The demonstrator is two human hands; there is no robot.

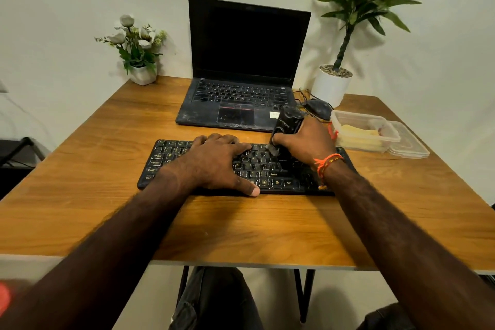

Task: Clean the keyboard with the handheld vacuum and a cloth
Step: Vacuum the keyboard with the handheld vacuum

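1. Under both hands, on the wooden table [107,169], lies the black keyboard [262,171], set square to the person so each hand reaches it without stretching.
2. The left hand [214,166] lies flat on the left and middle keys, fingers straight and spread, thumb at the near edge; it holds nothing and, I judge, pins the board so it cannot slide.
3. The right hand [305,144] is wrapped around the lower body of the handheld vacuum [286,126], which stands nearly upright, tilted a little away. Its pale nozzle points down onto the keys just left of this hand, close to the left hand's fingertips, probably so suction goes into the gaps between keys.
4. An orange thread band [325,166] circles the right wrist.
5. Just beyond the right hand sit a black mouse [318,108] and a clear plastic container [361,131] holding something yellow, possibly the cloth; I cannot tell. Its lid [409,144] lies beside it, kept within reach for the wiping step.
6. Beyond both hands stands an open laptop [246,61], screen dark.
7. Writing: light lettering runs up the vacuum's body but is too small to read. Keyboard legends "Ctrl", "Shift" and "Caps Lock" show near the left hand.
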